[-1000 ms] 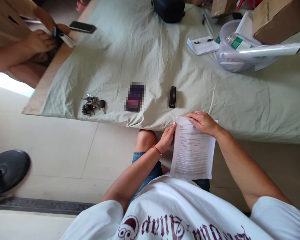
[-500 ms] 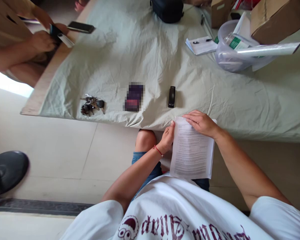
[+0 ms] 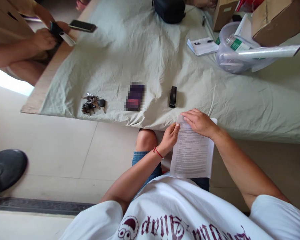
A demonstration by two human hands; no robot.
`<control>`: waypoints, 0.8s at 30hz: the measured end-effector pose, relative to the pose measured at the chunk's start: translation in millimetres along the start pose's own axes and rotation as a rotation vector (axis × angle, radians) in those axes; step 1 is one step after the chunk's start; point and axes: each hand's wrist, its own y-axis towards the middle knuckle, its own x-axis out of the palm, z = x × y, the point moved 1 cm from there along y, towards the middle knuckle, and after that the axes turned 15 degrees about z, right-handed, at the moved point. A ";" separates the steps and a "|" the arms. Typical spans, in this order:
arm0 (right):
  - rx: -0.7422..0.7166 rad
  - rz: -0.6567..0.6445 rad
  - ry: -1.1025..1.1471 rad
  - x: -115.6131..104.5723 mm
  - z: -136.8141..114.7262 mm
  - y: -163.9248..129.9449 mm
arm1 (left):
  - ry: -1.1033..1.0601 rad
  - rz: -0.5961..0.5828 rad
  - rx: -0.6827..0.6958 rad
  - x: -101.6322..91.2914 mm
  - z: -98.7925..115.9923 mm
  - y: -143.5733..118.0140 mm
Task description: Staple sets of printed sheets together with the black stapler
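Observation:
A stack of printed papers (image 3: pixel 192 156) rests on my lap, its top end at the table edge. My left hand (image 3: pixel 171 136), with a red string bracelet at the wrist, pinches the upper left edge, thumb on top. My right hand (image 3: pixel 198 123) lies across the top edge, fingers together and bent over it; its thumb is mostly hidden. Just beyond the papers a black stapler (image 3: pixel 173 97) lies on the cloth. Left of it is a dark, blurred-out rectangular object (image 3: pixel 135 96), and further left a bunch of keys (image 3: pixel 93 103).
A pale green cloth (image 3: pixel 110 63) covers the table. At the right stand a clear plastic tub (image 3: pixel 230 63) and a cardboard box (image 3: pixel 280 23). A notepad (image 3: pixel 202 46) and a black case (image 3: pixel 168 11) lie further back. Another person's hand (image 3: pixel 45 39) holds a phone at the left.
My left hand has shifted slightly right, its thumb further onto the papers' upper left corner. My right hand has barely moved. The view has shifted a little.

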 end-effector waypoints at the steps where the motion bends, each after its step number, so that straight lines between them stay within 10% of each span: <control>1: -0.006 -0.031 -0.003 0.7 -1.1 0.6 | 0.000 0.001 0.006 0.5 0.3 1.3; 24: 0.082 -0.188 -0.113 7.1 -17.2 -3.3 | 0.057 0.092 0.167 4.0 -14.7 7.4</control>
